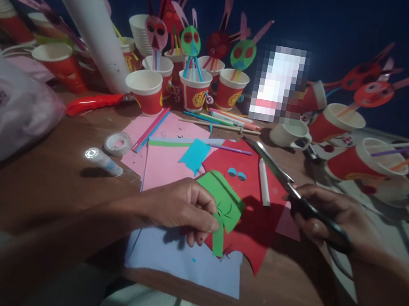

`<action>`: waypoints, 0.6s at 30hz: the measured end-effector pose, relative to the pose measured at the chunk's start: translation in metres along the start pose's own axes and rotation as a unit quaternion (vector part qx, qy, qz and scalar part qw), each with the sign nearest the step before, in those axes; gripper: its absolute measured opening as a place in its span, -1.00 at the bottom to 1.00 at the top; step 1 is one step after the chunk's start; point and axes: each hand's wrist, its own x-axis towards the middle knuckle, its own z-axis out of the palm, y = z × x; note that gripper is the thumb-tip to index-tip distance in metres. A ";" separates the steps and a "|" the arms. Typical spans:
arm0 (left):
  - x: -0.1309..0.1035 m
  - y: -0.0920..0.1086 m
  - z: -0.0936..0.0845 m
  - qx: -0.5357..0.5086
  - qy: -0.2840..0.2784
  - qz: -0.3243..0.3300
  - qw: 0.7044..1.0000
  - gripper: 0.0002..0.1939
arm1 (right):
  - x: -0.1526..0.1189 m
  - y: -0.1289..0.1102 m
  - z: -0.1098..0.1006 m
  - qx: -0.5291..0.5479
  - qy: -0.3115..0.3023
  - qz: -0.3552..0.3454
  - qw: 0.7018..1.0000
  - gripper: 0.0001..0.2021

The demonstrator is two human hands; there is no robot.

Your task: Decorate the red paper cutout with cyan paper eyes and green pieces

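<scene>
My left hand (183,207) is closed in a pinch on a small green paper strip (218,240), which hangs from thumb and fingertips. Just behind it lies a larger green paper piece (220,195) with dark drawn lines, on top of red paper (258,226). At the right, my right hand (336,216) grips black-handled scissors (290,184), whose blades point up and to the left over the table. A white marker (265,182) and a blue paper scrap (195,156) rest on the paper stack, between and behind the hands.
Paper cups (193,95) with paper faces on sticks line the back. A white mug (290,134) stands behind the scissors. Tape (117,143), a clear glue tube (104,160), a red cutter (94,103) and a plastic bag (1,112) occupy the left. Pink paper (162,167) lies mid-table.
</scene>
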 end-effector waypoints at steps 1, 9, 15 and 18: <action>0.000 0.000 0.000 0.009 0.004 0.006 1.000 -0.85 | 0.001 0.001 0.000 0.014 0.022 -0.005 1.000 -0.56; 0.000 -0.003 -0.002 0.026 0.025 0.028 0.999 -0.80 | 0.005 0.004 -0.001 -0.001 0.179 0.023 0.984 -0.55; 0.000 0.002 -0.001 -0.009 0.039 0.036 0.999 -0.77 | 0.010 0.020 -0.019 -0.136 0.238 -0.025 0.961 -0.55; 0.000 0.004 0.001 -0.035 0.077 0.045 0.995 -0.74 | 0.011 0.024 -0.023 -0.196 0.251 -0.042 0.947 -0.57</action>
